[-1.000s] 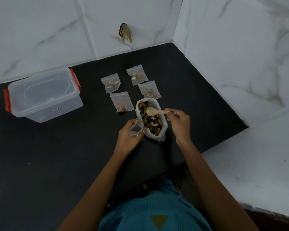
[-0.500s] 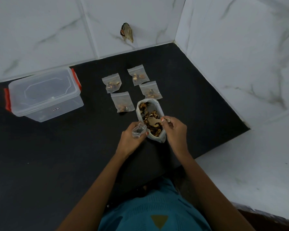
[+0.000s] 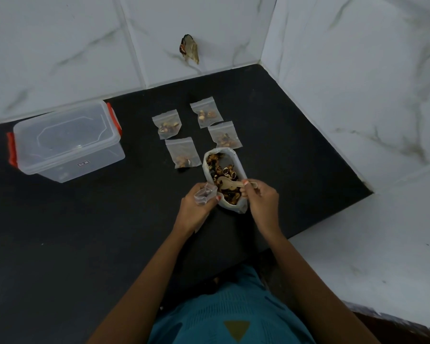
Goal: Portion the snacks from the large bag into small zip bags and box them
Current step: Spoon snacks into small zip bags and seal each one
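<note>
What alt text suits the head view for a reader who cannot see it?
A right hand holds a wooden spoon in the open large bag of snacks; the left hand holds a small zip bag beside it. Four filled zip bags lie beyond on the black counter, a lidded clear box at left.

1. We see a black top [image 3: 60, 244] that runs into a corner.
2. We see white walls [image 3: 60, 45] with grey streaks behind it and on the right.
3. A small brown scrap [image 3: 189, 48] sticks on the wall.
</note>
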Tool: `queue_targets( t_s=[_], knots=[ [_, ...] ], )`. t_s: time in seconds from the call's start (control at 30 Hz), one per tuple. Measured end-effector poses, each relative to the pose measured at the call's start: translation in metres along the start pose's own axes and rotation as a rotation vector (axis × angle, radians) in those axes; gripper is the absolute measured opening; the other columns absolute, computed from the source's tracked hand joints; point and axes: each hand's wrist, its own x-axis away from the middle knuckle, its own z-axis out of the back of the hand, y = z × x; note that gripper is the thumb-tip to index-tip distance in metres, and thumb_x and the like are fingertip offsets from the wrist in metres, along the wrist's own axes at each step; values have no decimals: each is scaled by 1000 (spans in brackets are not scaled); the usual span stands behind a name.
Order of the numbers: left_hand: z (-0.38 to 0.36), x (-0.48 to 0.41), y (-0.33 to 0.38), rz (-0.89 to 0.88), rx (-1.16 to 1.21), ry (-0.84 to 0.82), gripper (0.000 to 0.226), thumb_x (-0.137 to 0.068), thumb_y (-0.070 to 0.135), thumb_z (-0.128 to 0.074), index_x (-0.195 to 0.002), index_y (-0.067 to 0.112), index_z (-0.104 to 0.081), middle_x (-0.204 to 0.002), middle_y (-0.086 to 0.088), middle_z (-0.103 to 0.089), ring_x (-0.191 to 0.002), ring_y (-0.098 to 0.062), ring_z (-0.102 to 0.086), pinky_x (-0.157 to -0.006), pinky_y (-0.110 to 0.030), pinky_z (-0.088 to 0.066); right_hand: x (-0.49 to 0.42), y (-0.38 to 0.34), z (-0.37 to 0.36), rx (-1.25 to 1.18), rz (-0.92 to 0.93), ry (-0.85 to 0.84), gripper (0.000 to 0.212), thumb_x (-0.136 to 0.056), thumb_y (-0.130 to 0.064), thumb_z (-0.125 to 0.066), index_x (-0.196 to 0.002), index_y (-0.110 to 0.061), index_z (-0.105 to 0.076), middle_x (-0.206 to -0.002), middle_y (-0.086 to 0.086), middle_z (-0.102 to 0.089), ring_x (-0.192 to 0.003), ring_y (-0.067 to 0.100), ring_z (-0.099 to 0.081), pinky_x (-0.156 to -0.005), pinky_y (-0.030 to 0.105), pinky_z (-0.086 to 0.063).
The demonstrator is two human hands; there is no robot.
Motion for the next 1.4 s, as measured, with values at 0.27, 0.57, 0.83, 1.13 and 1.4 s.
queue_targets(
  t_s=[0.27, 0.57, 0.83, 1.13, 1.4],
  knots=[
    [0, -4, -4, 20, 57, -34, 22, -82, 21, -68, -100, 29, -57, -99, 9, -64, -95, -2, -61, -84, -22, -49, -4, -1, -7, -160, -143, 45, 16, -92, -10, -53, -96, -2, -66, -69, -1, -62, -58, 0, -59, -58, 10, -49],
    [1, -3, -3, 9, 42, -32, 20, -82, 19, -68, -97, 28, -57, -97, 10, -63, -93, -1, -60, -83, -21, -49, -10, -3, -1, -331, -333, 71, 18, -92, -10, -54, -78, -6, -64, -69, 5, -61, -62, 9, -57, -59, 15, -50],
    [2, -3, -2, 1, 35, -63, 20, -82, 19, -69, -98, 27, -59, -98, 9, -65, -92, 2, -62, -83, -21, -51, -8, -3, 1, -435, -432, 68, 15, -92, -9, -52, -90, 2, -63, -71, 6, -60, -64, 9, -57, -61, 18, -50],
    [9, 0, -3, 0, 4, -40, 27, -80, 15, -69, -104, 22, -57, -98, 18, -60, -89, 14, -58, -74, -8, -46, -9, -7, 11, -679, -573, 98, 13, -91, -7, -53, -82, -3, -62, -70, 6, -59, -63, 9, -56, -58, 16, -50],
    [5, -3, 9, -47, -19, 65, 43, -75, 11, -75, -107, 24, -49, -103, 16, -53, -93, 7, -52, -72, -7, -43, -9, -14, 23, -586, -466, 91, 13, -91, -9, -53, -87, -4, -64, -73, 5, -61, -66, 9, -57, -62, 19, -49]
  ],
)
